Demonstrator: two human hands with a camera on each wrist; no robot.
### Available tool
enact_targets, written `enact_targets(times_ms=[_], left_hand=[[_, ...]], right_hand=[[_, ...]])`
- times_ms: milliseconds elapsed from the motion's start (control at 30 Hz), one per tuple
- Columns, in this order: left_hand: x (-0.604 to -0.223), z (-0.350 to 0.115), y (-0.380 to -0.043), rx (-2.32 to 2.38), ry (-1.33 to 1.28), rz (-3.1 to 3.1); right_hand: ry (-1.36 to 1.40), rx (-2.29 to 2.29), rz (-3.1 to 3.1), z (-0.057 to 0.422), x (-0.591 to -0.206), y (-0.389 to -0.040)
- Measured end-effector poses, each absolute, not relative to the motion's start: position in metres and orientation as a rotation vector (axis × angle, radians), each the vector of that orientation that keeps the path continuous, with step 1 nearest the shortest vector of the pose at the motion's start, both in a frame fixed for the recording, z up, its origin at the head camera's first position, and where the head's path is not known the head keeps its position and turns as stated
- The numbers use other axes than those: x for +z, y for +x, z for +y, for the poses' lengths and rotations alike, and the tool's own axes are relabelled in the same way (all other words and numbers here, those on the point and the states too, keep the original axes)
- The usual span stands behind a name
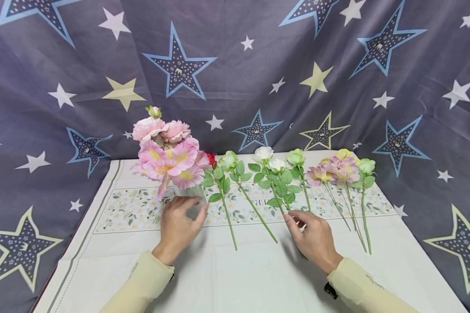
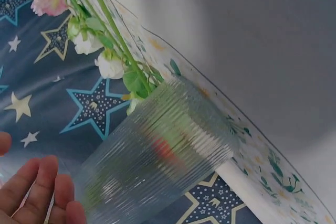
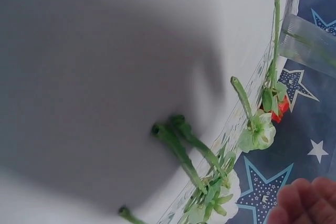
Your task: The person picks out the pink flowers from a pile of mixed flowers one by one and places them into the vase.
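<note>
My left hand (image 1: 181,224) is in front of a clear ribbed vase (image 2: 163,145), its fingers relaxed and the thumb apart from them. Large pink and yellow flowers (image 1: 172,161) and paler pink blooms (image 1: 160,129) stand in the vase. My right hand (image 1: 313,234) reaches low over the stem ends of two white roses (image 1: 277,165), with its fingertips overlapping those stems in the head view. In the right wrist view, the loose stem ends (image 3: 178,150) lie to the left of the extended fingers (image 3: 304,203).
Left of the white roses lie a red rose (image 1: 211,158) and a pale green rose (image 1: 229,161). To the right are another green rose (image 1: 295,157), purple-yellow flowers (image 1: 342,168) and a third green rose (image 1: 366,166). A star-patterned curtain (image 1: 235,78) hangs behind the white tablecloth (image 1: 227,278).
</note>
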State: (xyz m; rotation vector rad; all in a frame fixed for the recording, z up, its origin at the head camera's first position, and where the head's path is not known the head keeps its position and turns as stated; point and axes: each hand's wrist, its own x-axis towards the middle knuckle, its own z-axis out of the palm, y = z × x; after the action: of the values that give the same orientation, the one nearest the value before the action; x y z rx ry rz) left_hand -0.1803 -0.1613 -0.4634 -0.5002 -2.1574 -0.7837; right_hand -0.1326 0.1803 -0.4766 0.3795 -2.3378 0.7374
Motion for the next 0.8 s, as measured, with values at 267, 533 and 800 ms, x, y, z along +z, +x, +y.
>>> enact_targets(times_ms=[267,533,800], left_hand=[[-0.472,-0.158,-0.178,-0.798,-0.513,-2.232],[-0.479,-0.153,-0.176,-0.778,-0.579,-2.309],[-0.482,-0.147,-0.172,-0.772,-0.586,-2.409]], right_hand=[[0.337,0.719,-2.376,0.188,-0.476,-0.134],[0.294,0.703,-2.399,0.199,-0.474,-0.135],[0.256,0.684,-2.41,0.21,-0.474,-0.136]])
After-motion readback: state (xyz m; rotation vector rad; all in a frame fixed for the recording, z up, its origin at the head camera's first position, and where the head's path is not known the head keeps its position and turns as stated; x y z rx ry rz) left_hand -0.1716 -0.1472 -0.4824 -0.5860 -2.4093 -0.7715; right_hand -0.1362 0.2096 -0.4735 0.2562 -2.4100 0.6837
